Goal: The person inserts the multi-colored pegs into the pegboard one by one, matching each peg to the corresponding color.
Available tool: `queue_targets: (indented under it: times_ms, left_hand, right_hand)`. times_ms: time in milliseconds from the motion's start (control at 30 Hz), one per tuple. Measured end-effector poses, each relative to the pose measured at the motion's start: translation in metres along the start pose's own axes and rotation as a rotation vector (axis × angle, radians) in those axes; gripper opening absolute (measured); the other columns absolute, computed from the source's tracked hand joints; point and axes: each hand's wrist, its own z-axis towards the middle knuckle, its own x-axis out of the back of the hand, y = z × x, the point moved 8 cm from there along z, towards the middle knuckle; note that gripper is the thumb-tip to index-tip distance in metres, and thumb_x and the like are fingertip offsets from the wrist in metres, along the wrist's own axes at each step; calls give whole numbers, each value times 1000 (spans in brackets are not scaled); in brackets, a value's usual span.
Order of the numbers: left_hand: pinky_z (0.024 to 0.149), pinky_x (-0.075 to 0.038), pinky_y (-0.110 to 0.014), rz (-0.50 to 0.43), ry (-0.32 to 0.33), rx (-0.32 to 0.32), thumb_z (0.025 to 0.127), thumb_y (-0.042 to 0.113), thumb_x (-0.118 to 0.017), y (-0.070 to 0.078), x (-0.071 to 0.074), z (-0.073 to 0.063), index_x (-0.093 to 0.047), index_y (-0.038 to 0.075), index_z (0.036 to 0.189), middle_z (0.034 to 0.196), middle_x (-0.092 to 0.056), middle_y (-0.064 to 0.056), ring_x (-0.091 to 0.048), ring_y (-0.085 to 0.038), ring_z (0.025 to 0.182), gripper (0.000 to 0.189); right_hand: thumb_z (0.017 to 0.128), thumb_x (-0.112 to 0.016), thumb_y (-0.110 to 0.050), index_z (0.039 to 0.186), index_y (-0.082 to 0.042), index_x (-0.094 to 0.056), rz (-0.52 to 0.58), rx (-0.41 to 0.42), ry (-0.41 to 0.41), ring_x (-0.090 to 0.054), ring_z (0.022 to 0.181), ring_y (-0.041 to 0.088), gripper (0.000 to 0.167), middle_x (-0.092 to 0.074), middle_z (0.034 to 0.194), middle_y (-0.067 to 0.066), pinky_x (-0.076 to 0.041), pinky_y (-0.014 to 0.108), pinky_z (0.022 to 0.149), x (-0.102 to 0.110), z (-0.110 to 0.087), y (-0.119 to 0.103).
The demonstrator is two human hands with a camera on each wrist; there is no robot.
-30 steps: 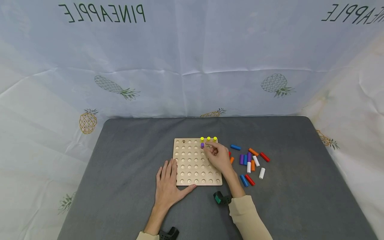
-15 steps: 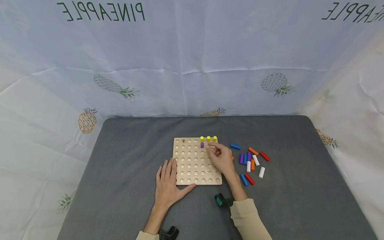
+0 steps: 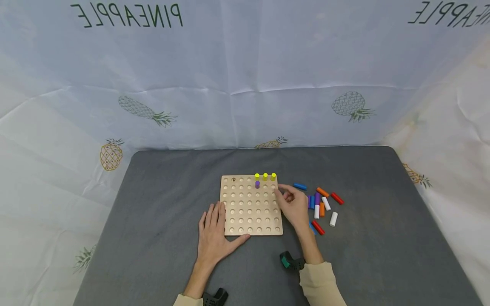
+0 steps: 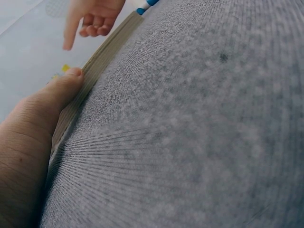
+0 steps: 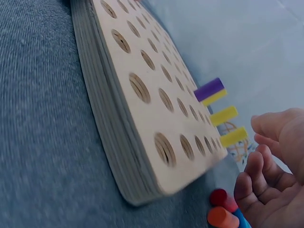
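A wooden peg board (image 3: 245, 216) with rows of round holes lies on the table. Three yellow pegs (image 3: 265, 176) stand at the right end of its far row, and one purple peg (image 3: 257, 184) stands in the row nearer. My left hand (image 3: 214, 238) rests at the board's left side, fingers straight along the edge, thumb against the front edge. Over the board's right edge hovers my right hand (image 3: 292, 207), its index finger extended, other fingers loosely bent, nothing held. In the right wrist view a red peg (image 5: 223, 199) and an orange peg (image 5: 222, 217) lie below that hand.
Loose pegs in several colours are scattered right of the board, among them a blue peg (image 3: 300, 186), a red peg (image 3: 337, 198) and a white peg (image 3: 333, 219). The grey table (image 3: 383, 238) ends at a hanging pineapple-print cloth (image 3: 206, 119).
My right hand has moved right, away from the purple peg to the board's right edge, covering part of the loose pegs. My left hand has stayed in place.
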Motion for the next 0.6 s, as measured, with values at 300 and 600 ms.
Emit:
queue_targets:
  times_ms: [300, 600]
  left_hand:
    - [122, -26, -58, -11, -4, 4, 69, 81, -71, 0, 1, 0, -31, 6, 161, 164, -38, -16, -35, -37, 153, 125]
    - [121, -27, -58, -3, -2, 0, 68, 82, -72, 1, 2, 0, -31, 6, 160, 164, -39, -17, -36, -37, 152, 126]
  right_hand:
    - [91, -77, -12, 110, -1, -78, -25, -38, 106, -44, 51, 0, 22, -57, 65, 9, -37, 15, 49, 27, -6, 11]
    - [91, -76, -12, 108, 1, -78, -55, -87, 186, -41, 48, -3, 22, -57, 66, 8, -36, 14, 46, 51, -11, 23]
